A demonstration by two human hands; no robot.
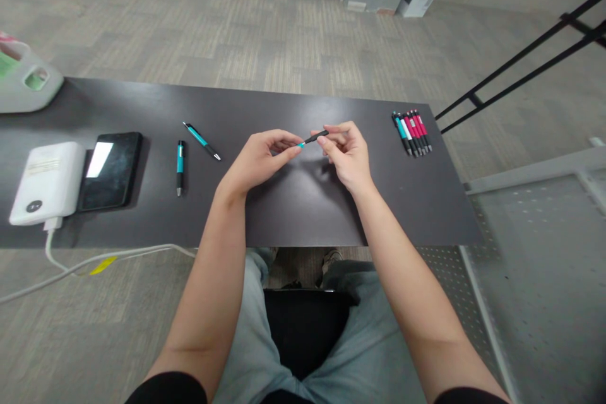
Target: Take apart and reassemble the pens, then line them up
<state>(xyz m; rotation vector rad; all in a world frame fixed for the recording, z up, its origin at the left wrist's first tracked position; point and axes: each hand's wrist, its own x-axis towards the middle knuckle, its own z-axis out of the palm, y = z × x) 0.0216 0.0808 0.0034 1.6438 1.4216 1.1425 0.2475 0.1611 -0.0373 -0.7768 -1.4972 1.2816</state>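
Note:
My left hand and my right hand meet above the middle of the dark table, with a pen held between them. A bit of teal shows at my left thumb and fingertips, which are closed on that end. My right thumb and fingers pinch the black end. Much of the pen's teal part is hidden by my left fingers. To the left lie two teal-and-black pens, one upright in view and one slanted.
Several pens, teal, white and pink-red, lie side by side at the right. At the left are a black phone-like device, a white power bank with a cable, and a pale plastic container. Black metal bars stand beyond the right edge.

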